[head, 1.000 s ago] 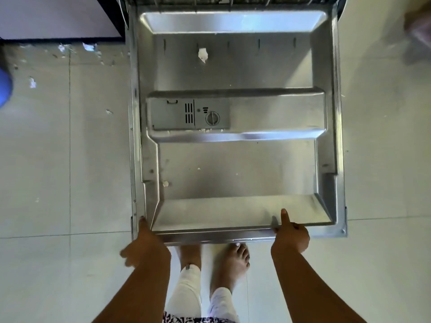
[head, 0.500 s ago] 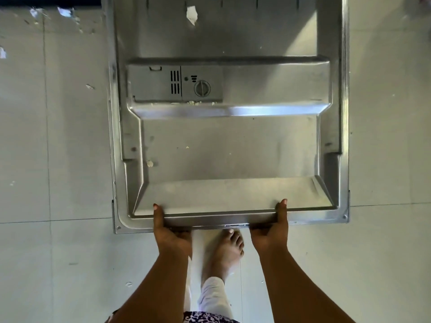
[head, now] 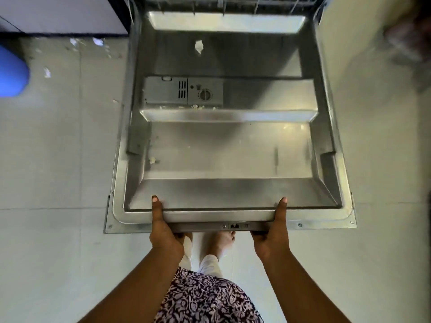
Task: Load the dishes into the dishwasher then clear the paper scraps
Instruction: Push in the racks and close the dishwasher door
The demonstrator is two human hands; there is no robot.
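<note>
The tiled floor (head: 46,159) fills both sides of the frame, and the open dishwasher door (head: 233,155) takes up the centre, its steel inner face turned up toward the camera. A second ago the hands were only arriving at the door's near edge. Now that edge shows its front strip and latch (head: 234,226), so the door seems to have tipped up off level — I read this as the start of closing it. At the top edge of the frame a sliver of the rack (head: 224,2) shows, too little to tell whether dishes are in it. A blue object (head: 11,73) sits at the far left, blurred.

At the lower centre the left hand (head: 164,231) and the right hand (head: 271,236) each grip the door's near edge, thumbs lying on the inner face and fingers curled beneath, out of sight. The detergent dispenser (head: 182,93) sits left of centre on the door.

The paper scraps (head: 98,41) lie scattered on the floor at the upper left, and one scrap (head: 198,46) rests on the door near the top (with small crumbs below the dispenser). If the door shuts, loading is likely over — clearing the scraps is not yet done.
</note>
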